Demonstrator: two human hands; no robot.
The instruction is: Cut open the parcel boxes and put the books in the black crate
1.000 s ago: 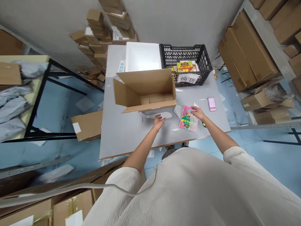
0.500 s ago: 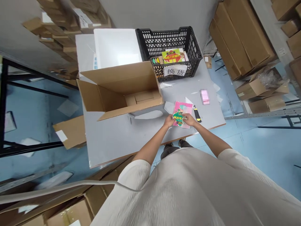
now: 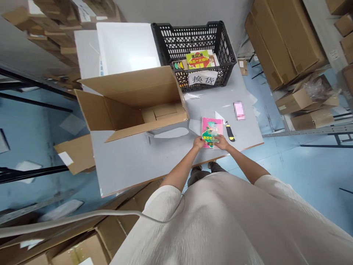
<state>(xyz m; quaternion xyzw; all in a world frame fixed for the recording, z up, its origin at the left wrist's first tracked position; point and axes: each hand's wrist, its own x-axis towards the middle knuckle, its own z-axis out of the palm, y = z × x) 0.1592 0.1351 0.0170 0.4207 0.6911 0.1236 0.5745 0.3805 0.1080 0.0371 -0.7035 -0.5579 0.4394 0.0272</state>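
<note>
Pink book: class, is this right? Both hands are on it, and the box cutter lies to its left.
No: the box cutter lies to the right of the pink book, not its left, as the head view shows. Both hands are on the book, as stated: the left hand and the right hand.

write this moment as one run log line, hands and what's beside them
left hand: gripping pink booklet lower edge | right hand: gripping pink booklet | beside: utility knife, open cardboard carton

top [image 3: 220,224]: crinkled off-white | sleeve [image 3: 160,202]: loose, wide | trousers [image 3: 200,176]: dark
</note>
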